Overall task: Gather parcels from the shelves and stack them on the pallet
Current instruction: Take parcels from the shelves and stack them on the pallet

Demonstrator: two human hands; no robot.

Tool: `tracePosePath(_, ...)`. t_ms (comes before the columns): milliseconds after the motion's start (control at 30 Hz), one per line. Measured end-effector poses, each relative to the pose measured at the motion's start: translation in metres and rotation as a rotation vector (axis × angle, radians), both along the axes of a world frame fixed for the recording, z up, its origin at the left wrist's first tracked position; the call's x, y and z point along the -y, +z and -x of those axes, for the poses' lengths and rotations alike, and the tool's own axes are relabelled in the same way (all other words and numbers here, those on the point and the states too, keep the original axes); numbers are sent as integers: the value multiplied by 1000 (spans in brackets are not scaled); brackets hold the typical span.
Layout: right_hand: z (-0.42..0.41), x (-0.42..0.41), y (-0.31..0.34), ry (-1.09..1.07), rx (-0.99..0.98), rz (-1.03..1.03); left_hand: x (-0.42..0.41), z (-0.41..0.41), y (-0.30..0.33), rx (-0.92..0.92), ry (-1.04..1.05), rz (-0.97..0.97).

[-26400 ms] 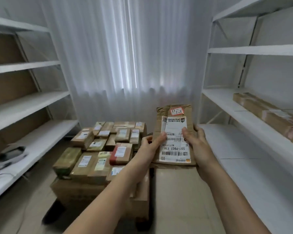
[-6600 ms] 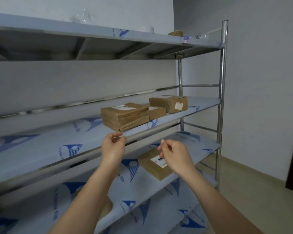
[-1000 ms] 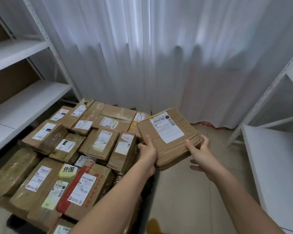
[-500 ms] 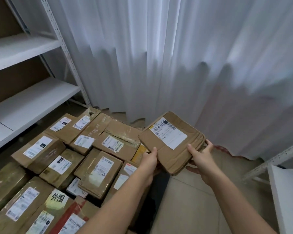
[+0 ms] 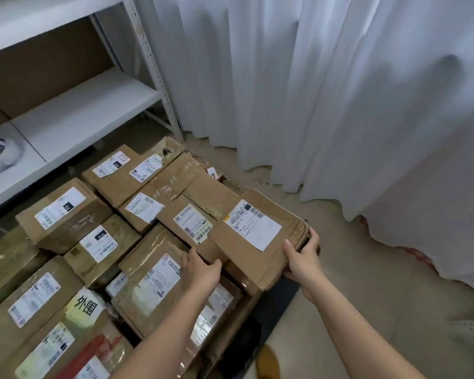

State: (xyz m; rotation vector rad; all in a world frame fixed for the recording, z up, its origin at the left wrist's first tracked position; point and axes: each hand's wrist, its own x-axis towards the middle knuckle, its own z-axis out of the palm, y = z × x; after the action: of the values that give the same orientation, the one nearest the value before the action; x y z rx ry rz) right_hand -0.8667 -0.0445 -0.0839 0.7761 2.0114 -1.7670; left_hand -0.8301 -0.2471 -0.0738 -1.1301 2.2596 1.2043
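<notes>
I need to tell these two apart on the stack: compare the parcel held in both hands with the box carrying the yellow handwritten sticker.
The held parcel lies at the pile's far right edge, gripped by the left hand and right hand; the yellow-sticker box sits near the left, untouched. The held parcel is flat with crumpled sides and one white label; the yellow-sticker box bears a white label and a yellow one with handwritten characters. Both are brown cardboard.

A white sheer curtain (image 5: 340, 91) hangs in long folds across the back, its hem pooling on the pale tiled floor (image 5: 367, 296). At the left stands a white metal shelving unit (image 5: 88, 105) with a perforated upright and brown backing board. Soft daylight glows through the fabric.
</notes>
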Motion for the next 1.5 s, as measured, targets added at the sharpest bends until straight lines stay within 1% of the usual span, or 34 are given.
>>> tracePosePath(67,15,14,-16,61,-6,7,7,6,-12,69,-33,103)
tracePosePath(167,33,38,-34,135,-33,-1,16,13,-31,142,-32,88)
tracePosePath(267,45,60,-45,200,-45,48,17,17,-41,179,-59,109)
tracePosePath(467,62,94,-64,294,-64,93,24,20,-48,209,-38,169)
tracePosePath(600,65,108,-71,333,-9,108,30,21,-51,239,-18,152)
tracePosePath(700,67,112,-70,371,44,74,31,21,-52,233,-11,136)
tracePosePath(933,68,102,-70,437,48,-10,30,21,-46,212,-3,110)
tracePosePath(1067,67,96,-62,491,86,-36,32,24,-36,239,-3,72)
tracePosePath(1200,67,81,-47,470,137,-76,38,23,-24,228,1,38)
tracePosePath(1300,66,68,-29,414,147,-96,36,22,-9,183,24,2)
tracePosePath(1400,63,55,-3,352,105,-128,26,20,12,123,22,-31)
tracePosePath(1500,51,44,31,318,50,-138,15,18,35,43,30,-130)
